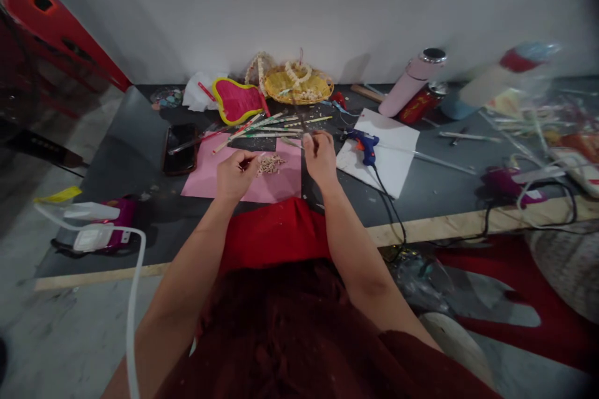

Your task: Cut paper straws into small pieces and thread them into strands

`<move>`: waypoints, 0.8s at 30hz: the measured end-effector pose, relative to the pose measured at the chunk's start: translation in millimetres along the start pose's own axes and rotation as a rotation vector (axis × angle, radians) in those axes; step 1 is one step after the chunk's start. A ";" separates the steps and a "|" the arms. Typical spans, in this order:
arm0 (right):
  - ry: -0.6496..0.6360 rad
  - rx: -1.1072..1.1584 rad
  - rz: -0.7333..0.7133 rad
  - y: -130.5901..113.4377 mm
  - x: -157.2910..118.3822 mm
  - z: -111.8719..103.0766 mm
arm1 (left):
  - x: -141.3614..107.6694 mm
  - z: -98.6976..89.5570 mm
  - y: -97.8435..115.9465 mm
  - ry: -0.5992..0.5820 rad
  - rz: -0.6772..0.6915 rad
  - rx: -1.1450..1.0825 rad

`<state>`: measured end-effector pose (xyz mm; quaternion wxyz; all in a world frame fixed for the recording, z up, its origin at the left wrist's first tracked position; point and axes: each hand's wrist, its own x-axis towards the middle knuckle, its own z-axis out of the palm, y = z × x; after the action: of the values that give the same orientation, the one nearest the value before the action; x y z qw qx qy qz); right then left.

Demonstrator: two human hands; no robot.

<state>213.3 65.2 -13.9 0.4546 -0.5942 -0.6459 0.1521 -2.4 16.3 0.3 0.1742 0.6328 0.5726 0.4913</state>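
My left hand (235, 176) is over the pink sheet (201, 181), its thumb and fingers closed in a pinch; anything between them is too small to name. Right beside those fingertips lies a small heap of pale, short cut pieces (270, 164). My right hand (321, 159) is at the sheet's right edge with its fingers curled round a thin, dark, stick-like tool (302, 117) that points up and away; its exact kind is blurred. Several patterned paper-like sticks (262, 128) lie just beyond both hands.
Behind are a yellow basket (299, 98) and a pink shape with yellow edging (238, 101). A phone (180, 148) lies left. To the right, a blue glue gun (365, 144) with a trailing cord rests on a white board (397, 168), near a pink flask (412, 82) and red can (423, 103).
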 end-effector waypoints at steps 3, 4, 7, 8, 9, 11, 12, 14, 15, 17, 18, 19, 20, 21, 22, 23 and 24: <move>-0.066 0.397 0.151 -6.5 0.5 0.2 | 1.0 -2.7 3.6 0.028 -0.023 -0.060; -0.141 0.515 0.202 -9.3 -0.6 0.2 | 1.2 -3.6 5.2 0.034 -0.034 -0.086; -0.323 0.747 0.259 -18.8 -5.9 -1.2 | 1.6 -6.2 10.4 0.064 -0.046 -0.152; -0.367 0.773 0.242 -22.0 -7.7 -2.2 | 1.8 -7.0 11.9 0.080 -0.044 -0.168; -0.405 0.772 0.209 -25.1 -9.5 -3.6 | 2.0 -7.7 13.2 0.097 -0.040 -0.184; -0.456 0.707 0.095 -30.5 -12.5 -6.4 | 2.4 -9.2 14.5 0.129 -0.037 -0.213; -0.473 0.639 0.015 -32.7 -13.7 -7.7 | 2.6 -9.9 14.4 0.139 -0.042 -0.229; -0.468 0.418 -0.178 -36.1 -16.1 -9.1 | 3.2 -11.3 12.7 0.156 -0.057 -0.262; -0.461 0.281 -0.262 -37.4 -17.3 -9.2 | 3.6 -12.0 11.3 0.166 -0.067 -0.282; -0.458 0.005 -0.365 -39.7 -20.2 -8.3 | 4.8 -13.5 7.7 0.195 -0.083 -0.328; -0.471 -0.109 -0.387 -40.7 -21.7 -7.6 | 5.6 -14.1 5.8 0.212 -0.090 -0.352; -0.487 -0.196 -0.400 -41.7 -23.2 -6.7 | 6.5 -14.6 3.8 0.228 -0.096 -0.372; -0.503 -0.254 -0.410 -42.7 -24.6 -5.9 | 7.4 -14.8 2.0 0.242 -0.101 -0.385; -0.514 -0.286 -0.423 -43.6 -25.7 -5.3 | 8.4 -14.9 0.4 0.251 -0.105 -0.389; -0.519 -0.300 -0.436 -44.3 -26.5 -4.7 | 9.3 -14.7 -1.1 0.258 -0.106 -0.389; -0.520 -0.303 -0.446 -44.8 -27.0 -4.4 | 10.0 -14.5 -2.3 0.257 -0.106 -0.389; -0.522 -0.302 -0.452 -45.0 -27.2 -4.2 | 10.4 -14.1 -3.1 0.252 -0.104 -0.389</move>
<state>185.0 28.0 10.5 0.2042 -0.4384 -0.8699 0.0973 -17.2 21.7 8.7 0.2448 0.4907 0.5163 0.6578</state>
